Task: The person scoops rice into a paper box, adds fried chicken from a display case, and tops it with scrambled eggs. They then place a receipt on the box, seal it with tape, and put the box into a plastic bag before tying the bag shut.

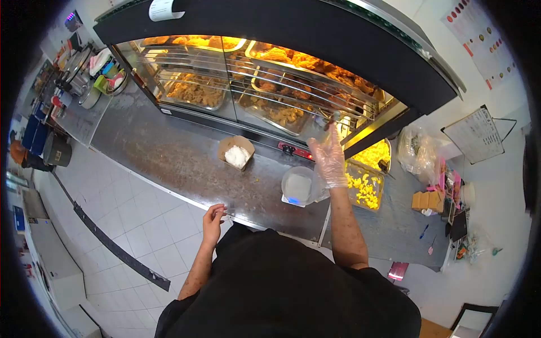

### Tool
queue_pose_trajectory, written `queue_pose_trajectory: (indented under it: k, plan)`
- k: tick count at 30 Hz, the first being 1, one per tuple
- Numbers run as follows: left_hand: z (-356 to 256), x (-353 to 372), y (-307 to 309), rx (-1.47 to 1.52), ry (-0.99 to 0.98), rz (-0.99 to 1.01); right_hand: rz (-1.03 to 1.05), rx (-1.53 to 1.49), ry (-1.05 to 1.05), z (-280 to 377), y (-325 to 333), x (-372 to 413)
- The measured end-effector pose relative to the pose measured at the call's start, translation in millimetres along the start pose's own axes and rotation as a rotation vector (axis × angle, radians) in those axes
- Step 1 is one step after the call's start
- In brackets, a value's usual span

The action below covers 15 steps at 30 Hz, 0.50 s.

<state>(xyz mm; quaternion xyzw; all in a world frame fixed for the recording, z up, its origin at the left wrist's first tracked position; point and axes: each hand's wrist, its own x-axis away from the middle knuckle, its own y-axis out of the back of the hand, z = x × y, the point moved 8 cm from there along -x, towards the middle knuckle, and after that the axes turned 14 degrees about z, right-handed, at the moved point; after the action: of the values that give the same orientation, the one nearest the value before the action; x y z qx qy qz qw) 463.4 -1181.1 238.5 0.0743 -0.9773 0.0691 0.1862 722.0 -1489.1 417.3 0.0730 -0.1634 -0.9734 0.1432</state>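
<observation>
My right hand [329, 156], in a clear plastic glove, reaches up to the right end of a lit glass food warmer [265, 132]. Its index finger is stretched out, and no held thing shows in it. Below its wrist, a round clear plastic tub [297, 186] stands on the counter. My bare left hand [213, 221] hovers by the counter's front edge, loosely curled with a gap between thumb and fingers; nothing shows in it. A brown cardboard box [222, 147] holding white rice [236, 156] sits on the counter between the hands and the warmer.
Trays of fried food [197, 90] fill the warmer's shelves. Right of my right arm lies a tray of yellow pieces [363, 188], with more yellow food [376, 155] behind. A plastic bag [416, 146] stands farther right. Bowls and a blender [76, 70] crowd the far left.
</observation>
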Motion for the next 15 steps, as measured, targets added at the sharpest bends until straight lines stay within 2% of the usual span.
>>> queue_pose_trajectory:
  k: [1, 3, 5, 6, 7, 8, 9, 11, 12, 13, 15]
  plan:
    - [1, 2, 8, 0.005, 0.011, -0.028, 0.004, 0.002, 0.004, 2, -10, -6]
    - [2, 3, 18, 0.012, 0.021, -0.06, 0.048, -0.353, 0.032, 3, -35, -19]
    - [1, 2, 26, 0.038, 0.009, -0.056, 0.06, -0.395, 0.004, -55, -46, -45]
    - [1, 4, 30, 0.04, 0.007, -0.061, -0.009, 0.069, 0.086, -75, -44, -61]
    - [2, 4, 34, 0.047, 0.015, -0.057, -0.08, 0.533, 0.171, -58, -50, -70]
    - [3, 4, 38, 0.054, 0.023, -0.055, 0.079, 0.695, -0.059, -73, -58, -86]
    - [4, 6, 44, 0.058, 0.024, -0.065, 0.089, 0.694, -0.054, -71, -63, -97]
    - [11, 11, 54, 0.063, 0.047, -0.081, 0.059, 0.963, 0.193, -50, -77, -114]
    - [14, 14, 59, 0.068, 0.047, -0.093, 0.15, 1.013, 0.027, -60, -82, -128]
    - [18, 18, 66, 0.063, 0.059, -0.118, 0.158, 1.012, 0.033, -64, -86, -144]
    - [24, 24, 75, 0.063, 0.071, -0.144, 0.376, 1.026, -0.164, -95, -98, -172]
